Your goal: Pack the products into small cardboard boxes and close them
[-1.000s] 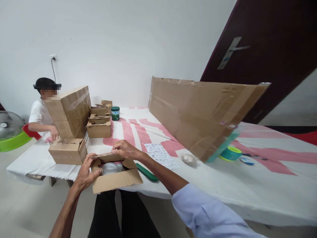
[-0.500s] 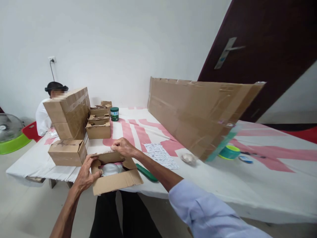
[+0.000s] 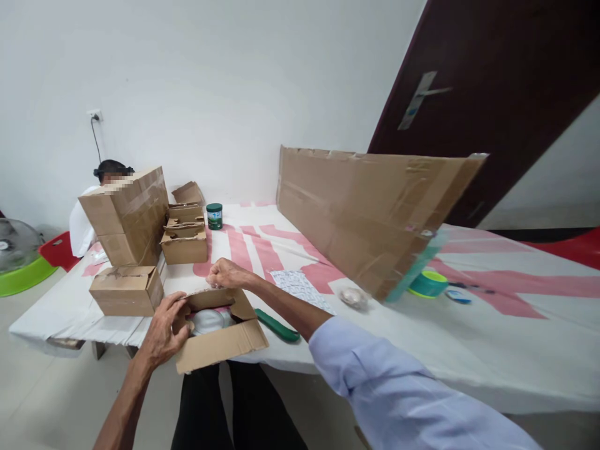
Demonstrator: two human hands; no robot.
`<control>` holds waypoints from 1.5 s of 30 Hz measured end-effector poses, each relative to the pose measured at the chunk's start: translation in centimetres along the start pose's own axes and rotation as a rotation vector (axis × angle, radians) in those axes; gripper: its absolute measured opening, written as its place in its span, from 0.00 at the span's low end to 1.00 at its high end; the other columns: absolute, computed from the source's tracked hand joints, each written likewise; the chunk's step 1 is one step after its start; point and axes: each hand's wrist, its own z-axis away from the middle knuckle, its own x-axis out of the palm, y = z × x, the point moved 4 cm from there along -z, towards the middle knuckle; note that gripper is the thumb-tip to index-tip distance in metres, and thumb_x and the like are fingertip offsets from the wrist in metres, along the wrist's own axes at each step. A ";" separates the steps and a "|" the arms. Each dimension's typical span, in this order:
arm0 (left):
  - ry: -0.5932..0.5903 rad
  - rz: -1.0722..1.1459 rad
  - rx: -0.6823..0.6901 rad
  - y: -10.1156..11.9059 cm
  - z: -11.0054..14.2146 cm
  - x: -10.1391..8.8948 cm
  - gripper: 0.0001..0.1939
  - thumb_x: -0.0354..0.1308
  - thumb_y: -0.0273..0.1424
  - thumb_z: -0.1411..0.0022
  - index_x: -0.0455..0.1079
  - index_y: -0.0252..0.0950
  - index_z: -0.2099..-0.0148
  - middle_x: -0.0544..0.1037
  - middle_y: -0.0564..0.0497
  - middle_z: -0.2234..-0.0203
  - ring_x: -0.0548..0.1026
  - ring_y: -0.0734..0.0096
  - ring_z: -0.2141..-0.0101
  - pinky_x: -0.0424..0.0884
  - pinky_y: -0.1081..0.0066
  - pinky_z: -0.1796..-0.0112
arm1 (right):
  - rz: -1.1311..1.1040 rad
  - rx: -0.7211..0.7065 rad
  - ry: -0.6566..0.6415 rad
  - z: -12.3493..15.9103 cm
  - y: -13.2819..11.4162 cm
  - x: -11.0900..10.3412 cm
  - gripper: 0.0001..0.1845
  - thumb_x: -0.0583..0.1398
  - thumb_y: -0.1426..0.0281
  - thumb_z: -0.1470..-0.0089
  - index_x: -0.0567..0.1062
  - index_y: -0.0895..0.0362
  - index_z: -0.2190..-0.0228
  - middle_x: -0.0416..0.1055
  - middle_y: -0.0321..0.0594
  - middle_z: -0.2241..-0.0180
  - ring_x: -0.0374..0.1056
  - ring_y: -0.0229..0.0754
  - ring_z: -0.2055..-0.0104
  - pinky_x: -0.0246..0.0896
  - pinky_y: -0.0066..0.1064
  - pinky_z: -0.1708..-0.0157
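An open cardboard box sits at the table's near edge, its front flap folded out toward me. Inside lies a round, whitish, shiny thing whose kind I cannot make out. My left hand grips the box's left side, thumb over the rim. At the far rim, my right hand is closed, fingers pinched together; whatever they hold is hidden. A green, long-handled tool lies just right of the box, partly behind my right forearm.
Left stand a closed carton, stacked cartons and several open boxes. Beyond is a green-lidded jar. A large cardboard panel stands right, near a sheet of small packets and a tape roll. A person sits behind the cartons.
My view has shifted slightly. Both hands keep nearly the same places at the box. Among the open boxes at the back, a flap now stands higher.
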 end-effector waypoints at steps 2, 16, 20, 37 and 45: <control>-0.002 -0.006 0.001 0.0 0.0 0.0 0.27 0.60 0.26 0.38 0.70 0.40 0.36 0.72 0.38 0.36 0.71 0.48 0.37 0.70 0.46 0.37 | -0.028 0.008 0.007 -0.2 0.2 0.1 0.10 0.62 0.67 0.56 0.74 0.59 0.82 0.70 0.36 0.81 0.63 0.35 0.75 0.53 0.25 0.76; -0.095 -0.153 0.047 0.8 -0.5 -0.3 0.29 0.58 0.24 0.41 0.72 0.40 0.37 0.73 0.38 0.36 0.70 0.44 0.38 0.71 0.42 0.40 | -0.189 0.025 -0.176 -0.6 -0.2 0.0 0.16 0.69 0.62 0.56 0.74 0.59 0.84 0.69 0.35 0.85 0.63 0.33 0.79 0.58 0.24 0.76; -0.101 -0.167 0.046 0.9 -0.4 -0.3 0.29 0.58 0.24 0.40 0.71 0.40 0.36 0.73 0.39 0.36 0.71 0.45 0.38 0.71 0.44 0.40 | -0.182 0.063 -0.156 -1.2 0.3 0.2 0.16 0.68 0.64 0.56 0.74 0.59 0.86 0.69 0.36 0.86 0.65 0.35 0.79 0.59 0.25 0.76; -0.159 -0.184 -0.021 1.9 -0.8 -0.4 0.25 0.58 0.21 0.42 0.73 0.40 0.42 0.72 0.43 0.36 0.70 0.46 0.40 0.72 0.45 0.42 | 0.022 -0.112 -0.175 0.1 -1.6 1.6 0.15 0.64 0.58 0.55 0.72 0.57 0.81 0.59 0.28 0.82 0.53 0.33 0.76 0.44 0.27 0.76; -0.170 -0.205 -0.045 3.3 0.0 0.3 0.25 0.57 0.20 0.46 0.73 0.37 0.45 0.74 0.41 0.38 0.69 0.48 0.41 0.71 0.48 0.41 | 0.011 -0.218 -0.154 1.3 -1.4 2.5 0.24 0.57 0.48 0.49 0.60 0.53 0.82 0.52 0.29 0.81 0.48 0.34 0.75 0.42 0.30 0.74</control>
